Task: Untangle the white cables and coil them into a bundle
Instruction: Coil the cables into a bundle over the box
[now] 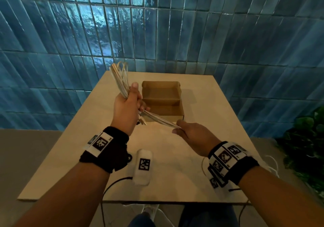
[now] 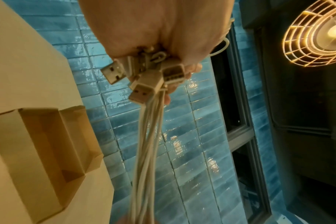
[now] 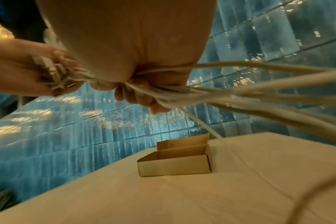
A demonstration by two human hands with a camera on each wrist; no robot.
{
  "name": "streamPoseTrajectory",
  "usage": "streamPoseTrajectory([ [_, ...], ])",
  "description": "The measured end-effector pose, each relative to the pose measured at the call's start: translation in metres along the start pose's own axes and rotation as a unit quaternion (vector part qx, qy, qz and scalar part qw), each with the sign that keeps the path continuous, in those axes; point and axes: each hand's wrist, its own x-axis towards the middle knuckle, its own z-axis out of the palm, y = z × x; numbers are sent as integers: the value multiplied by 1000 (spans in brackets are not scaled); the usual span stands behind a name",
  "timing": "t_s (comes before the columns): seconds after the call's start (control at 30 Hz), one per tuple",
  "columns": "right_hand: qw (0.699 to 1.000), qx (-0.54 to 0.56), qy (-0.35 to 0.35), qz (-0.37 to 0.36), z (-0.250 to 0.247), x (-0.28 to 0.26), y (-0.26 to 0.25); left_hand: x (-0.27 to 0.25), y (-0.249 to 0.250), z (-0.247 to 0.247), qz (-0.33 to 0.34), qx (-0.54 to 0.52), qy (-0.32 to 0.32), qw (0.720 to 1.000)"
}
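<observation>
Above the beige table (image 1: 201, 104) I hold a bundle of white cables (image 1: 122, 84). My left hand (image 1: 133, 100) grips it in a fist, thumb up, with folded loops sticking up past the fist. Several USB plugs (image 2: 115, 71) poke out below the palm. From there the strands (image 1: 161, 120) run taut down and to the right to my right hand (image 1: 177, 127), which grips them just in front of the box. In the right wrist view the fingers (image 3: 144, 98) curl round the cables (image 3: 259, 94), which stream off to the right.
An open brown cardboard box (image 1: 163, 116) stands mid-table behind the hands. A white block with a printed marker (image 1: 142, 167) lies near the front edge, with a black lead. A green plant (image 1: 305, 147) is at the right. Blue tiled wall behind.
</observation>
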Motion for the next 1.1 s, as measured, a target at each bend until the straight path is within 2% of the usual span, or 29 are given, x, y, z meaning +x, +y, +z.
streamPoseTrajectory([
  [0.17,998,10,-37,53,-8,-2,11,18,10,-13,14,-3,46,999],
  [0.4,985,-100,-136,37,-15,-6,-10,16,5,-16,-8,20,78,997],
  [0.5,981,-82,-171,42,-20,1,-15,14,4,-12,-14,8,75,997],
  [0.6,995,14,-95,3,-18,8,-34,6,4,1,-28,-2,57,998],
  [0.7,999,16,2,-34,-2,14,-59,-5,5,14,-68,-49,37,996],
  [0.8,996,-4,79,-27,5,20,-62,-8,8,12,-128,-105,12,986],
  [0.9,992,-73,99,-14,-5,25,-54,-5,9,3,-165,-108,-14,980],
  [1.0,989,-92,112,-13,-12,25,-51,-4,9,1,-175,-103,-24,979],
  [1.1,988,-121,100,-13,-10,24,-54,-7,11,9,-199,-143,-16,969],
])
